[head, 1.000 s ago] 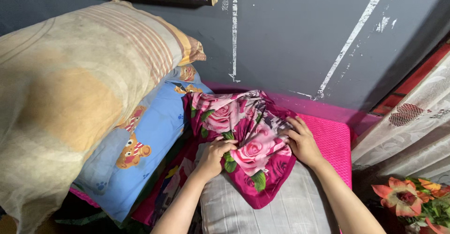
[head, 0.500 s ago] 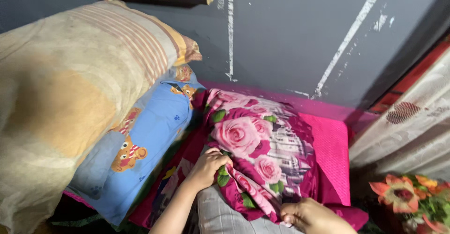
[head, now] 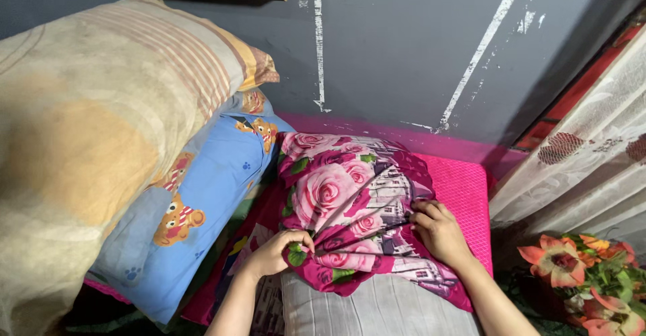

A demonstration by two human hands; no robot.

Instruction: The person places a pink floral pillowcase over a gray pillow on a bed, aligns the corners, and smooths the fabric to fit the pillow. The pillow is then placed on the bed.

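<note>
Head view: a rose-printed pillowcase [head: 350, 208] is gripped at its gathered hem by both hands over a grey pillow [head: 377, 309].

The hem is pinched by the left hand [head: 276, 254] and clutched by the curled fingers of the right hand [head: 437, 232]. Room is bounded leftward by a blue bear-print pillow [head: 188, 208], behind by the grey wall [head: 404, 47]; pink bedding [head: 461, 188] is exposed rightward.

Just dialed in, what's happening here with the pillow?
A person is working a rose-print pillowcase over a grey striped pillow. The left hand pinches the gathered cloth at its lower left edge, and the right hand grips the cloth on the right side. The case covers the far end, while the near end of the pillow is bare. A blue bear-print pillow and a beige striped pillow are stacked at left.
</note>
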